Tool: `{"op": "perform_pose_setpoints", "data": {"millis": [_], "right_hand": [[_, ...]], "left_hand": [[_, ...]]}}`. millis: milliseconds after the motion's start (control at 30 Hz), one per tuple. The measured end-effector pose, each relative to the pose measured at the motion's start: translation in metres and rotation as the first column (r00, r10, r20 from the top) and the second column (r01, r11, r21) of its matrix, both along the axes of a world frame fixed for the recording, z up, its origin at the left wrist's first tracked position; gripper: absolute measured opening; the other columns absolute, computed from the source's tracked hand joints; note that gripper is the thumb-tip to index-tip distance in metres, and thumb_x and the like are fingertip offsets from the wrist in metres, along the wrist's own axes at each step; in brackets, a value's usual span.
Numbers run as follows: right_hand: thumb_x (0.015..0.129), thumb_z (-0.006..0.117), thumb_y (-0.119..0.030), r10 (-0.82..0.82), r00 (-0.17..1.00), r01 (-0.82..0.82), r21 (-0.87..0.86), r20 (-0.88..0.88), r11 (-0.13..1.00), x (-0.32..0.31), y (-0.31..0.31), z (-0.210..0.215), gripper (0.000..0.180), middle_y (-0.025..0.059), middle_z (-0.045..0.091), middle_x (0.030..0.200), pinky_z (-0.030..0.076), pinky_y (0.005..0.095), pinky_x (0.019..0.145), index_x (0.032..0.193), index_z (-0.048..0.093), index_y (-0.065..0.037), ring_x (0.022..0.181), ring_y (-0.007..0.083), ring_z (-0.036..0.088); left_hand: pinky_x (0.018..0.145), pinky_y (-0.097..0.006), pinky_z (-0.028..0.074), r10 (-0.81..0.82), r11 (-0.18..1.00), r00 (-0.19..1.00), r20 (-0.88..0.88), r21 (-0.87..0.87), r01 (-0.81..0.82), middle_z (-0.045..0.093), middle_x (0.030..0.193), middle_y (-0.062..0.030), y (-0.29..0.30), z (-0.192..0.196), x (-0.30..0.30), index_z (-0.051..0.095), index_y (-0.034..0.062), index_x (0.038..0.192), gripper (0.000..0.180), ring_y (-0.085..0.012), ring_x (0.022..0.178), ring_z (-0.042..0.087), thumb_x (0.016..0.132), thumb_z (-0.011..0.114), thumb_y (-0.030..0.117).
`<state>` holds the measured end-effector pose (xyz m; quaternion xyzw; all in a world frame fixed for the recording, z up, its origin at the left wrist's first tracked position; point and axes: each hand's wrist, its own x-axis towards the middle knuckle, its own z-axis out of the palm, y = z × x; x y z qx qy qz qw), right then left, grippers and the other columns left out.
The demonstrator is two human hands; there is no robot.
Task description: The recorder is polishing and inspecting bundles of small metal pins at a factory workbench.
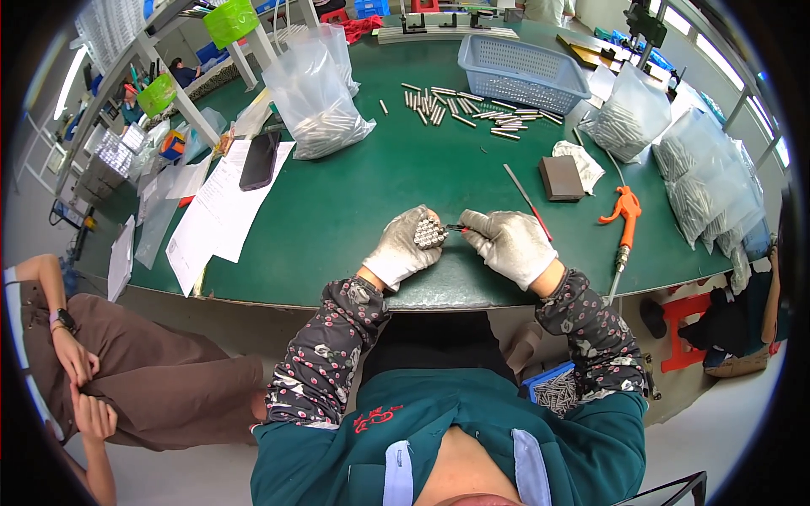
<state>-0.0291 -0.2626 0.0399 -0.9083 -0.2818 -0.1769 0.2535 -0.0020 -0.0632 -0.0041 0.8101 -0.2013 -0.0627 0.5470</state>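
My left hand (400, 251), in a white work glove, is closed around a bundle of short metal pins (429, 234), their round ends facing up. My gloved right hand (516, 246) pinches a thin tool with red and dark parts (456, 228); its tip points at the bundle, and whether it touches cannot be made out. Both hands are over the near edge of the green table (354, 202). Just beyond the right hand lies a slim file with a red handle (530, 202). Farther off, loose metal pins (472, 110) are scattered on the tabletop.
A blue-grey basket (523, 72) stands behind the pins. Bags of pins (325, 126) (624, 122) sit left and right. A brown block (561, 179), a cloth (582, 160) and an orange air gun (625, 215) lie right; papers (215, 211) and a phone (260, 160) left. Someone sits at left (160, 363).
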Motion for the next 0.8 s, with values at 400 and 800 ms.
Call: {"op": "perform_pose_setpoints", "data": {"millis": [400,800], "right_hand": [[0.081,0.056,-0.023,-0.086,0.992,0.094,-0.091,0.088,0.991,-0.007,0.008,0.003,0.017,0.0103,0.059,0.065,0.046,0.0387,0.054,0.094,0.059,-0.012,0.062,0.0281,0.059],[0.077,0.061,-0.020,-0.085,0.996,0.085,-0.019,0.015,0.996,-0.010,0.004,0.003,0.021,0.0117,0.060,0.067,0.046,0.0377,0.056,0.095,0.063,-0.009,0.063,0.0293,0.059]], "left_hand": [[0.068,-0.031,0.047,0.014,0.997,1.000,0.000,-0.070,-0.014,0.055,0.081,-0.0071,-0.001,-0.004,0.002,0.052,0.0047,0.088,0.030,-0.0203,0.073,0.057,0.062,0.067,0.008],[0.068,-0.031,0.047,0.055,0.998,0.998,0.031,-0.035,-0.054,0.056,0.078,-0.0072,-0.004,-0.001,-0.001,0.051,0.0047,0.089,0.031,-0.0205,0.072,0.058,0.062,0.067,0.008]]}}
